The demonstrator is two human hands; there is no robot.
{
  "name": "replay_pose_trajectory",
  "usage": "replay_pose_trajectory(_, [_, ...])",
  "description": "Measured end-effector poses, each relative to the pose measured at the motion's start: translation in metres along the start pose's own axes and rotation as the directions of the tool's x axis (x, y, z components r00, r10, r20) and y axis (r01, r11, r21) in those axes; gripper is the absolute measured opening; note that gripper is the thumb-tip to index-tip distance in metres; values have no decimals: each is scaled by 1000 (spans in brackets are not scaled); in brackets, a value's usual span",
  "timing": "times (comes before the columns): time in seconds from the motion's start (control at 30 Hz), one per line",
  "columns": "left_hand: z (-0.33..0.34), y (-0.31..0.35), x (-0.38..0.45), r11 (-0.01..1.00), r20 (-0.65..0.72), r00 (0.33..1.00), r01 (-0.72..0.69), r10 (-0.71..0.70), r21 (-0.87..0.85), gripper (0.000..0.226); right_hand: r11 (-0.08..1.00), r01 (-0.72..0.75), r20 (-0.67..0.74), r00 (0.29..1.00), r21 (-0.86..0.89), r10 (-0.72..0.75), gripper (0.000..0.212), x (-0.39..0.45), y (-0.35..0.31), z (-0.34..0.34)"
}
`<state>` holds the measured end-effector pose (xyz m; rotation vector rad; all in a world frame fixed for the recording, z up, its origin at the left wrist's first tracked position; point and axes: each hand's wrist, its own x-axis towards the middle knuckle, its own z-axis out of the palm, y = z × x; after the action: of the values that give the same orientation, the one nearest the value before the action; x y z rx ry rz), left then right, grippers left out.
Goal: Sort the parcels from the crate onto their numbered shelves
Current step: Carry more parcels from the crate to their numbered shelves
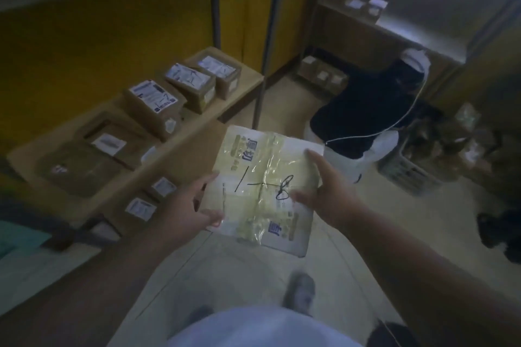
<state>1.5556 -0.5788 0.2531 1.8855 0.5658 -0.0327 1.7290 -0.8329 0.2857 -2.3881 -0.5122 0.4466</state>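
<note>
Head view. A flat white parcel (265, 189), wrapped in clear tape and marked in black pen with handwritten strokes, is held in the air between both hands above the pale floor (242, 267). The left hand (194, 205) grips the parcel's left edge, thumb on top and fingers underneath. The right hand (324, 191) grips its right edge, thumb over the top face and index finger stretched along the far side. Left of the parcel stands a low wooden shelf (248, 76) carrying a row of brown cardboard boxes (158, 107) with white labels; smaller labelled boxes (141, 207) sit on the level beneath it. Right of the parcel, a second person in a dark top (366, 104) crouches beside a grey plastic crate (408, 175) that holds further parcels. Shelf numbers cannot be read. The wearer's shoe (300, 290) shows below the parcel.
</note>
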Motion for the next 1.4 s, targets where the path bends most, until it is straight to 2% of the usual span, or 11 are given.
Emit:
replay_pose_trajectory(0.13, [44,3,39,993,-208,973,86,-100,-76,75,997,54,136,989,52,-60,99,98,30,-4])
replay_pose_trajectory(0.23, [83,12,54,975,-395,892,183,-219,-127,70,984,179,284,944,-6,-170,95,167,46,-6])
replay_pose_trajectory(0.3, [107,25,59,951,-464,831,258,-308,-169,68,964,264,389,893,-42,-228,92,201,51,-8])
replay_pose_trajectory(0.4, [134,31,70,915,-500,766,349,-403,-203,72,924,364,496,827,-115,-265,88,236,52,-5])
replay_pose_trajectory(0.53, [142,2,103,877,-479,737,431,-477,-211,89,906,409,588,762,-111,-272,82,279,50,35])
replay_pose_trajectory(0.7, [133,-80,171,841,-468,703,491,-536,-225,90,890,411,599,770,-198,-222,75,338,66,127])
replay_pose_trajectory(0.9, [158,-201,261,816,-475,665,501,-576,-288,78,845,449,652,739,-290,-170,78,423,127,262])
replay_pose_trajectory(1.07, [173,-298,343,830,-522,647,460,-556,-315,74,794,546,667,700,-269,-256,64,509,163,358])
replay_pose_trajectory(1.2, [148,-353,405,860,-582,634,393,-510,-325,77,785,567,567,743,-250,-356,70,566,144,398])
replay_pose_trajectory(1.3, [125,-377,442,882,-639,610,365,-468,-298,76,766,605,556,722,-219,-412,64,602,120,431])
replay_pose_trajectory(1.4, [104,-394,467,876,-673,579,422,-460,-235,66,683,681,574,680,-264,-457,66,633,109,476])
